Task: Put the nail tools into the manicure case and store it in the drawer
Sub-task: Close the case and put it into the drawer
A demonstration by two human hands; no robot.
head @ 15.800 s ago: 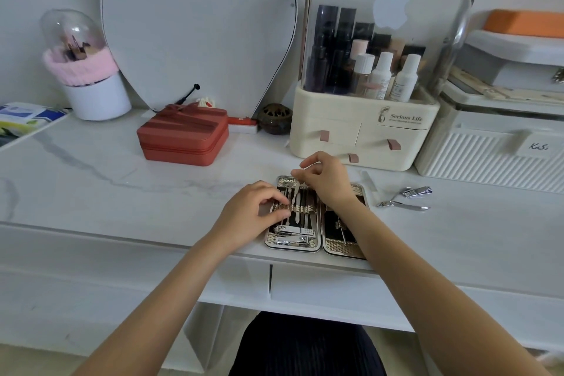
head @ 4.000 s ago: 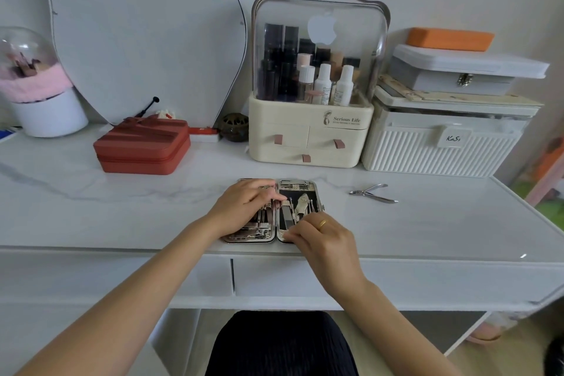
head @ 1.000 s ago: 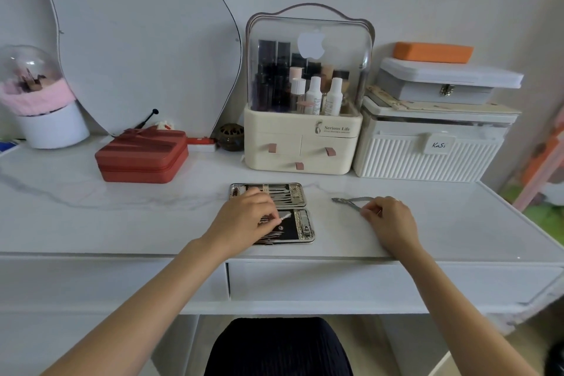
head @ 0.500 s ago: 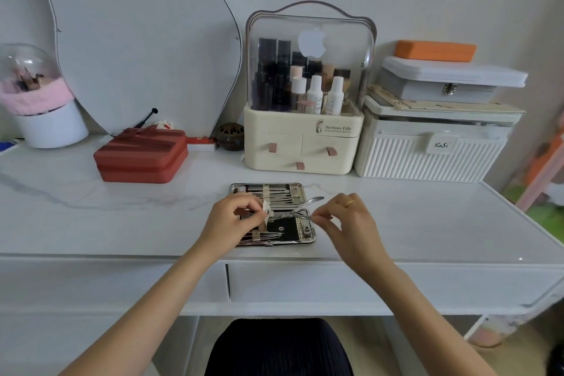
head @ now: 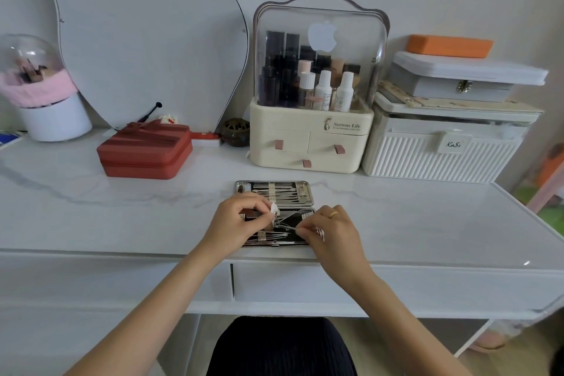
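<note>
Case (head: 274,191): manicure case, open flat on the white desk (head: 412,223) near its front edge, directly in front of the organiser. Far half holds a row of metal tools under straps. Near half is partly covered by both hands; a few tools lie across its dark lining.

Nipper (head: 288,221): thin metal nail tool, over the near half of the case, between the two hands. Whether it rests in a slot cannot be told.

Left hand (head: 236,223): over the left part of the near half, fingers curled, thumb and forefinger pinched on a small pale strap or tab (head: 273,208) in the case.

Right hand (head: 331,230): at the right end of the near half, fingertips closed on the end of the nipper. Ring (head: 334,214) on one finger.

Drawer (head: 381,284): in the desk front below the case, shut.

Organiser (head: 311,143): cream cosmetic box with clear domed lid, bottles inside, three small drawers; behind the case.

Red box (head: 145,151): zipped, left of the organiser, well apart from the case.

White ribbed bin (head: 439,156): right of the organiser, touching or just beside it; grey box (head: 464,78) stacked on top.

Mirror (head: 146,36): leans against the wall behind the red box.
</note>
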